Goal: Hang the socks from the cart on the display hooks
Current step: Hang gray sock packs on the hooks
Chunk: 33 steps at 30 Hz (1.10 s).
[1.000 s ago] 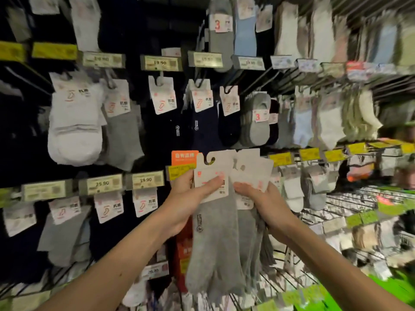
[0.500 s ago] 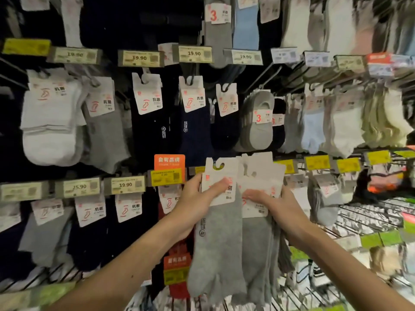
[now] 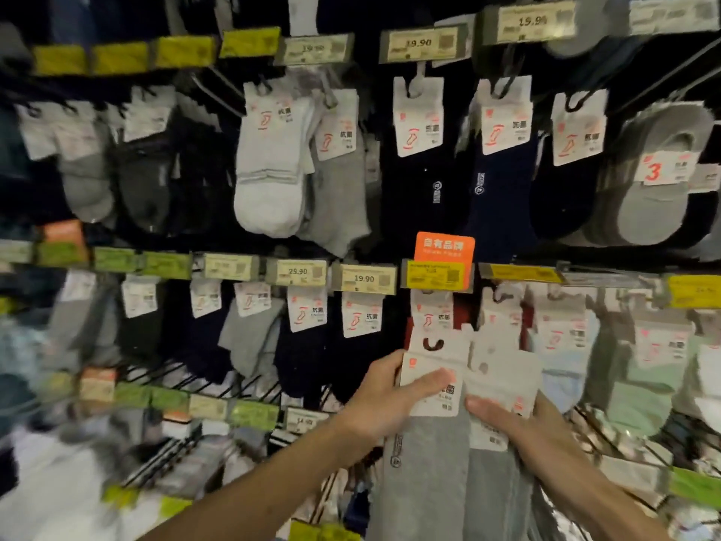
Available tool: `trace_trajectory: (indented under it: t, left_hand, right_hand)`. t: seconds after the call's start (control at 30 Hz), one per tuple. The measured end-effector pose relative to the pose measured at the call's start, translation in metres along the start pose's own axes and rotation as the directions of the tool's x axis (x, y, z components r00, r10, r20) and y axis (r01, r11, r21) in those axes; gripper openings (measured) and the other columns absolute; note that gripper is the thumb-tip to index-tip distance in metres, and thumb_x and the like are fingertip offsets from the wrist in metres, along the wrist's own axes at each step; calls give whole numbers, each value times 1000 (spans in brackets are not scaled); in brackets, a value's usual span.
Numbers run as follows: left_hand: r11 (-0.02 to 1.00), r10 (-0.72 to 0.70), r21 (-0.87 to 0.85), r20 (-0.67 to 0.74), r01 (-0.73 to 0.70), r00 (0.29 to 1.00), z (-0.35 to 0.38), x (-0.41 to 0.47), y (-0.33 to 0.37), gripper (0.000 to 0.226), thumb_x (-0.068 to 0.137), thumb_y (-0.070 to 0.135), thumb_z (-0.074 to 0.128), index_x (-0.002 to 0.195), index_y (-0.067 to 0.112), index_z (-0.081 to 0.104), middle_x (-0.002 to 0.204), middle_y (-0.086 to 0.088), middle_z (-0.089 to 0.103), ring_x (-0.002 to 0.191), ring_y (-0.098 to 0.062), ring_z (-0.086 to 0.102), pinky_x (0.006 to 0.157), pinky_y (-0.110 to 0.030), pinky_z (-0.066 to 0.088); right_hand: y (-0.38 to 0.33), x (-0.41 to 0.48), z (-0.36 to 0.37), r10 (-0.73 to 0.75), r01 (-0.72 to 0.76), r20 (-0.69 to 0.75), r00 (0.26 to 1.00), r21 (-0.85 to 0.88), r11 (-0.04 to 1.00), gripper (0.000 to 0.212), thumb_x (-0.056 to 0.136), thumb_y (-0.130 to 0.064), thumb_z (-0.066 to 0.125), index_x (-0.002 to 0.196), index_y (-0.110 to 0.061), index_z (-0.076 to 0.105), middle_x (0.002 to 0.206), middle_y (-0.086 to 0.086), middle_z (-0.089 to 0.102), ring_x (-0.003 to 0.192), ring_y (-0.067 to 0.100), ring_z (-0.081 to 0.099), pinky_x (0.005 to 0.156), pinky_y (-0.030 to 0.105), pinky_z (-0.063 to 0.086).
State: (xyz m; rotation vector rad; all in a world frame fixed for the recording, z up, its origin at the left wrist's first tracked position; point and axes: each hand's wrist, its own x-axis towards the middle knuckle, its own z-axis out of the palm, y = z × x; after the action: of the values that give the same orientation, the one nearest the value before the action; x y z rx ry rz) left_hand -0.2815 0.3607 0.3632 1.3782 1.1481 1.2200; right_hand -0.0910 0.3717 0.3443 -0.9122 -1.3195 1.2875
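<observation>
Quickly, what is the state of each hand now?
Left hand: pinches the front sock pack.
Right hand: holds the rear sock packs.

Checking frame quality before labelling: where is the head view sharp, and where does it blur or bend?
Head view: centre fairly sharp, held grey socks, 19.90 price tag and orange sign clear; left edge and lower-left corner smeared by motion blur; price rails splay with wide-angle distortion; dim light turns dark socks near black.

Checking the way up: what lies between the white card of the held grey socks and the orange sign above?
Between the grey socks' card and orange sign, head view shows a yellow price label and, under it, a hanging pack's white card.
</observation>
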Motion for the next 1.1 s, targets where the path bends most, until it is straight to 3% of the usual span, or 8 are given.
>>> trace_trajectory:
  t: [0.13, 0.33, 0.43, 0.6, 0.73, 0.8, 0.93, 1.1]
  left_hand:
    - [999, -29, 13, -93, 30, 995, -56, -17, -8, 26, 91, 31, 69, 115, 20, 66, 107, 4, 76, 102, -13, 71, 92, -35, 57]
    - [994, -92, -70, -169, 81, 981, -161, -44, -23, 41, 74, 33, 77, 110, 15, 70, 102, -2, 77, 98, -20, 73, 92, -38, 56]
    - [992, -108, -86, -220, 91, 969, -214, -53, -32, 19, 85, 20, 74, 103, 16, 70, 85, 7, 78, 81, -10, 74, 79, -31, 58]
    - [991, -123, -90, -315, 99, 941, -303, -64, -45, 18, 91, 14, 67, 108, 16, 64, 95, -6, 76, 88, -19, 74, 71, -30, 56]
    - [993, -91, -97, -329, 62, 940, -358, -74, -47, 23, 92, 18, 66, 114, 20, 61, 95, 2, 77, 87, -15, 74, 69, -27, 56]
    - [996, -59, -85, -341, 31, 938, -380, -77, -47, 22, 94, 22, 66, 115, 20, 61, 95, 3, 77, 88, -13, 74, 69, -26, 55]
    - [996, -17, -87, -374, -17, 927, -411, -80, -44, 21, 97, 27, 62, 115, 16, 60, 99, -4, 76, 92, -17, 74, 72, -28, 58]
    - [995, -12, -92, -450, -33, 893, -440, -77, -43, 25, 97, 27, 63, 119, 17, 57, 103, -3, 76, 93, -15, 74, 76, -30, 59]
  right_hand:
    - [18, 13, 56, 40, -39, 46, 998, -11, 999, 84, 47, -29, 99, 122, -17, 65, 105, -2, 77, 95, 18, 74, 81, 38, 56]
    - [41, 24, 159, 49, -52, 109, 993, 30, 998, 75, 52, -21, 96, 121, -14, 66, 105, 2, 77, 96, 21, 74, 85, 42, 56]
    - [54, 31, 212, 61, -66, 98, 993, 50, 997, 66, 58, -20, 86, 121, -15, 66, 104, 2, 77, 95, 21, 75, 87, 43, 56]
    - [65, 41, 296, 98, -103, 75, 992, 57, 993, 74, 50, -26, 86, 120, -16, 65, 104, 2, 77, 92, 22, 75, 81, 39, 57]
    - [46, 41, 353, 95, -97, 74, 993, 21, 995, 66, 51, -5, 95, 108, -12, 62, 80, -7, 65, 61, -5, 60, 46, 0, 39]
    - [48, 47, 375, 96, -95, 119, 988, -12, 995, 67, 47, -4, 93, 106, -13, 62, 86, -4, 69, 56, -11, 62, 52, 1, 41]
    - [71, 69, 402, 51, -46, 124, 991, -41, 998, 48, 70, -17, 86, 113, -24, 67, 100, -4, 78, 87, 16, 75, 74, 33, 56]
    - [71, 86, 429, -4, 17, 164, 986, -74, 997, 29, 80, -5, 78, 104, -18, 70, 90, -5, 78, 77, 8, 75, 56, 16, 55]
